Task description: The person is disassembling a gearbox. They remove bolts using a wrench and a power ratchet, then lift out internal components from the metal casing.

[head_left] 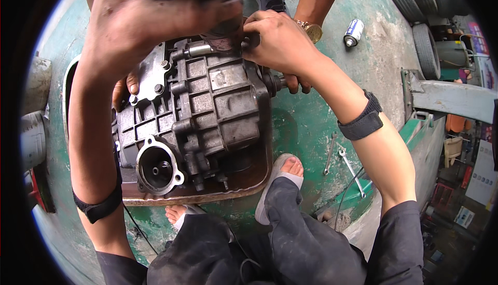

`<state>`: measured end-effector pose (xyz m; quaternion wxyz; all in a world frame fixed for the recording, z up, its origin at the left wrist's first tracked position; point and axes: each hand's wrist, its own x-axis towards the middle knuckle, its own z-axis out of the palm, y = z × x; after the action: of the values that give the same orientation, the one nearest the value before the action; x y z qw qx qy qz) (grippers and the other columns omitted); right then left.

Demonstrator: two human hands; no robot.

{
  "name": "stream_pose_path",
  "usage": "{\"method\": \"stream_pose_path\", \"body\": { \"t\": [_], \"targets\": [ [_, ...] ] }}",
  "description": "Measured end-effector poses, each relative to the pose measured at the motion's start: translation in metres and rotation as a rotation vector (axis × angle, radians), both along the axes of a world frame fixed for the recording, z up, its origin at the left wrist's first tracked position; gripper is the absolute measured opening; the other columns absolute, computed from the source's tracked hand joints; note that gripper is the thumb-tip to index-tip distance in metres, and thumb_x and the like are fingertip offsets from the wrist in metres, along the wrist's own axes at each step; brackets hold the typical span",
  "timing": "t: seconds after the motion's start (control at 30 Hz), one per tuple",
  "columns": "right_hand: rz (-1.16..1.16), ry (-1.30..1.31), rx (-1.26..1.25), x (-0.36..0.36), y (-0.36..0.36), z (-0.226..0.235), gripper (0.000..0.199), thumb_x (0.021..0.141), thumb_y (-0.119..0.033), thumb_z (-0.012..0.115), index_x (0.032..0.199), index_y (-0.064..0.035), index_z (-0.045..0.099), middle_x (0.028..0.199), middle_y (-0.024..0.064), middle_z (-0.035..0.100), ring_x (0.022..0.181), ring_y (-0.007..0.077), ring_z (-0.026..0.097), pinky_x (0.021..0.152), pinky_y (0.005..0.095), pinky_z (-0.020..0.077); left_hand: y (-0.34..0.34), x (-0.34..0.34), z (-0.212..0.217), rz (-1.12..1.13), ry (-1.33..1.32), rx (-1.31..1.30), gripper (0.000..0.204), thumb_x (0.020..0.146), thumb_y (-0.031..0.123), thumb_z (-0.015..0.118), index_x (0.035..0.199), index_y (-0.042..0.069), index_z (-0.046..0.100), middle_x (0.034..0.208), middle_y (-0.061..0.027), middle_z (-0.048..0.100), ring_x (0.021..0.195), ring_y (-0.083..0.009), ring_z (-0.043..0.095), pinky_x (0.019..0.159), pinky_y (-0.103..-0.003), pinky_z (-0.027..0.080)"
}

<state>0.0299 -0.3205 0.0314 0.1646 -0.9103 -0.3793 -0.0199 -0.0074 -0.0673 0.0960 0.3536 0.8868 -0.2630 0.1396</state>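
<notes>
A grey cast-metal gearbox [207,108] lies on a rusty metal tray [244,184] on the green floor. My left hand [150,18] is close to the camera, its fingers closed over the gearbox's top end. My right hand [277,41] grips a small dark metal part [251,40] at the top right corner of the gearbox. Both my wrists wear black bands. A co-worker's arm with a gold watch [312,31] comes in from the top, behind my right hand. Fingers show by the side shaft [280,82] and at the housing's left edge [128,89]; I cannot tell whose they are.
Two wrenches [342,160] lie on the floor right of the tray. A small blue and white can [354,32] lies farther back. Tyres [423,5] and a grey steel beam [451,98] stand at the right. My sandalled feet [285,173] rest against the tray's near edge.
</notes>
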Motion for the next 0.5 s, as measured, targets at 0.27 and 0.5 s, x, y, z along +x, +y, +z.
{"method": "stream_pose_path", "body": {
  "t": [0.27,0.5],
  "targets": [
    [-0.108,0.115,0.014,-0.002,0.021,-0.007,0.023,0.063,-0.014,0.068,0.08,0.0014,0.067,0.083,0.0205,0.068,0.084,0.0385,0.068,0.075,0.0455,0.0554,-0.003,0.0,0.025,0.13,0.375,-0.333,0.027,0.078,0.018,0.075,0.098,0.002,0.07,0.09,-0.009,0.069,0.08,-0.0199,0.066,0.073,-0.032,0.053],
    [-0.178,0.28,0.062,0.001,0.009,0.004,0.03,0.069,-0.023,0.069,0.095,-0.0075,0.073,0.087,0.0197,0.069,0.085,0.0343,0.067,0.08,0.0393,0.0538,-0.054,-0.015,0.04,0.108,0.126,-0.672,0.041,0.066,0.018,0.07,0.102,-0.001,0.062,0.086,-0.0084,0.066,0.077,-0.0203,0.064,0.077,-0.032,0.052]
  ]
}}
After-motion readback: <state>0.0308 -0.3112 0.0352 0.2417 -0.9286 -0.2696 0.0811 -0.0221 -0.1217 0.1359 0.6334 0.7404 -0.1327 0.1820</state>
